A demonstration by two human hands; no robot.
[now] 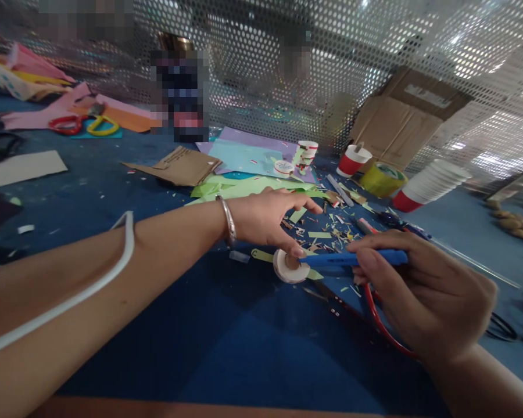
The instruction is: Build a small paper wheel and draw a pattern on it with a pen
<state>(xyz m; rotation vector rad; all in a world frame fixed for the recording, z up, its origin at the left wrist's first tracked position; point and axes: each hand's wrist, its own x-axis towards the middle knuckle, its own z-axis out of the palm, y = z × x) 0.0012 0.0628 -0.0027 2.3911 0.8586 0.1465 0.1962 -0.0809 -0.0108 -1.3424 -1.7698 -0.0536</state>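
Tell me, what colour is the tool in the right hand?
Blue tool, seen in the head view.

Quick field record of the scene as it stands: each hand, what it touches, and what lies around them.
left hand: palm down, fingers resting on a small tape roll
right hand: gripping a blue cutter, its tip at the roll
surface: blue mat strewn with paper scraps
behind: green paper, cardboard piece, red cup, stack of cups, yellow tape roll
far left: scissors
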